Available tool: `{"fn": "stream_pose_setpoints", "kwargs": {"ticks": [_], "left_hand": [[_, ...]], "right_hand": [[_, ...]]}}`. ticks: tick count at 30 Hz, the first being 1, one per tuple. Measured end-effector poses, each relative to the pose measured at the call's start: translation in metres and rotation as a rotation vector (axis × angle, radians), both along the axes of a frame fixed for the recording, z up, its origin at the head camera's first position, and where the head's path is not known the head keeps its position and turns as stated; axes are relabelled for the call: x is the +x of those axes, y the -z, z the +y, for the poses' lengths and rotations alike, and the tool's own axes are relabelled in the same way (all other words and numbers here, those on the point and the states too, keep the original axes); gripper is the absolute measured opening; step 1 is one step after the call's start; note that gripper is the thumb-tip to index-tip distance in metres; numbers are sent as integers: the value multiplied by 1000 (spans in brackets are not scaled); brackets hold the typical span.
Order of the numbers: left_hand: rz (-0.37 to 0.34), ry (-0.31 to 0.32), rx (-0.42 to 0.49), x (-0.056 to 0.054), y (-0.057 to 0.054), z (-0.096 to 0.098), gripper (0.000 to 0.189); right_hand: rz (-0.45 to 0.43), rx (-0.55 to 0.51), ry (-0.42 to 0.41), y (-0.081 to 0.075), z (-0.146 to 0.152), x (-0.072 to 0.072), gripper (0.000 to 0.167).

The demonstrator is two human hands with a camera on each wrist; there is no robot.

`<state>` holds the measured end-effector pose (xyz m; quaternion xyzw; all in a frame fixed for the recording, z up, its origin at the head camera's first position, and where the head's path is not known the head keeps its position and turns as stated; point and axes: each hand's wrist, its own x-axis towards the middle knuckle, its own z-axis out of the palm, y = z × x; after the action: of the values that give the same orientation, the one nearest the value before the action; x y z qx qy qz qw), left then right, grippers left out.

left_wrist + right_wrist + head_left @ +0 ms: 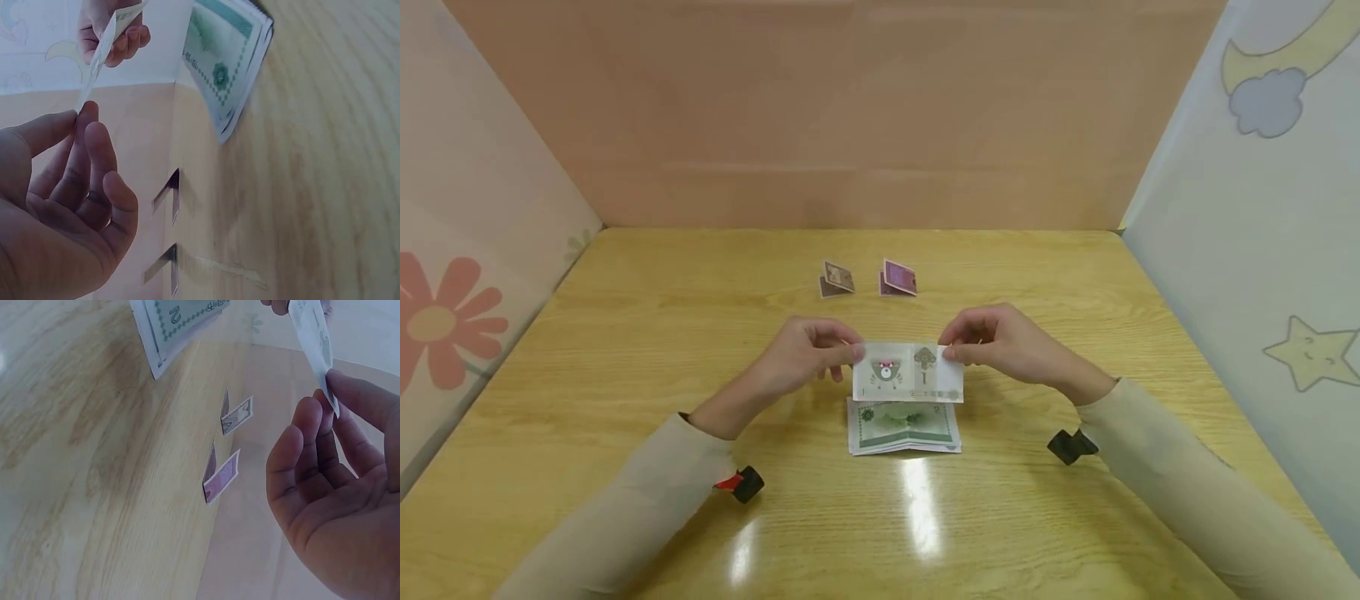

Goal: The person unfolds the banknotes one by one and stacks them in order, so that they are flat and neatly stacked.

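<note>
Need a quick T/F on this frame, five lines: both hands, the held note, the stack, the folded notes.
1. The left hand and right hand pinch the same grey note. True.
2. The grey note lies flat on the green-topped stack. False: it is held up, apart from the green-topped stack.
3. The brown folded note and purple folded note stand on the table beyond the hands. True.
4. In the head view, the purple folded note is left of the brown one. False: it is on the right.
5. Both folded notes are pressed completely shut. False: each gapes open.
</note>
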<state>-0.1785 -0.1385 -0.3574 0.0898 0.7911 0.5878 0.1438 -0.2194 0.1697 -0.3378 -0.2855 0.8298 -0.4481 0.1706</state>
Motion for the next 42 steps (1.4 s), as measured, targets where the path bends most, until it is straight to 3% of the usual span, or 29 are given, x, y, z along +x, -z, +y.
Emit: {"fn": "stream_pose_setpoints", "kwargs": {"ticks": [5, 16, 24, 30, 42], "left_hand": [[-25, 20, -48, 7, 4, 3, 15], [-60, 82, -210, 21, 19, 13, 8], [45, 128, -346, 22, 28, 17, 16], [98, 125, -427, 19, 33, 19, 16], [141, 125, -488, 15, 35, 22, 16]], "right_hand": [[-34, 12, -35, 5, 0, 5, 8], [-73, 77, -73, 33, -7, 17, 4], [13, 162, -58, 47, -13, 21, 5], [55, 202, -51, 50, -16, 21, 6], [98, 256, -60, 49, -17, 22, 10]]}}
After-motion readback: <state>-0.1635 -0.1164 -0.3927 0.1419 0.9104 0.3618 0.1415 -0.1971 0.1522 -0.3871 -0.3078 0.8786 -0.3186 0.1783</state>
